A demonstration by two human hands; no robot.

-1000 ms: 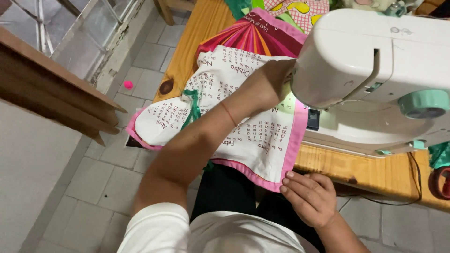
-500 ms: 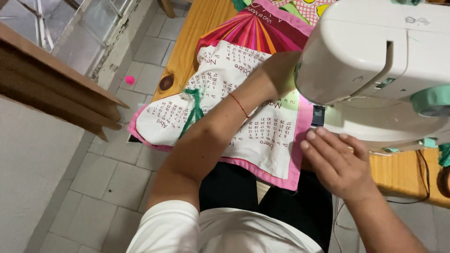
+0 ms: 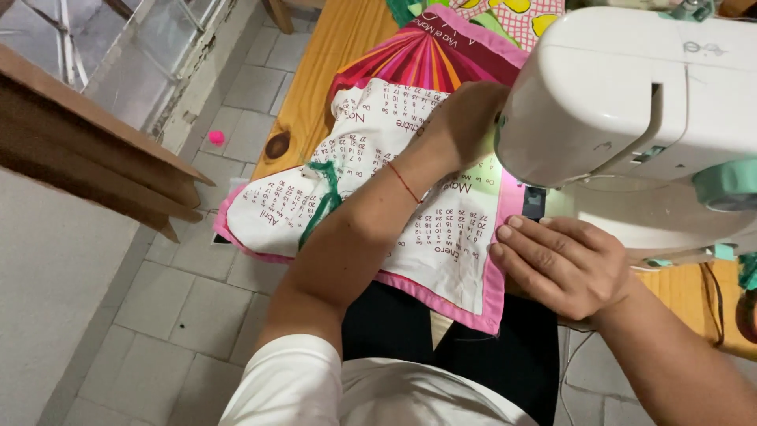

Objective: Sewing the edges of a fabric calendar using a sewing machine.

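A white cloth printed with calendar grids and edged in pink (image 3: 441, 237) lies across the wooden table (image 3: 315, 95) and hangs over its near edge. My left hand (image 3: 465, 118) rests flat on the cloth, its fingers hidden under the head of the white sewing machine (image 3: 631, 95). My right hand (image 3: 564, 264) lies flat with fingers spread on the cloth's pink right border, beside the machine's base. A green ribbon (image 3: 323, 201) lies on the cloth's left part.
A bright fan-patterned pink cloth (image 3: 426, 55) lies further back on the table. A mint-green knob (image 3: 725, 185) sits on the machine's right side. Brown wooden boards (image 3: 87, 158) jut in at left. The tiled floor (image 3: 181, 308) holds a small pink object (image 3: 216, 137).
My right hand has moved up from the cloth's lower hanging edge to its pink right border beside the machine. My left arm has stayed in place on the cloth.
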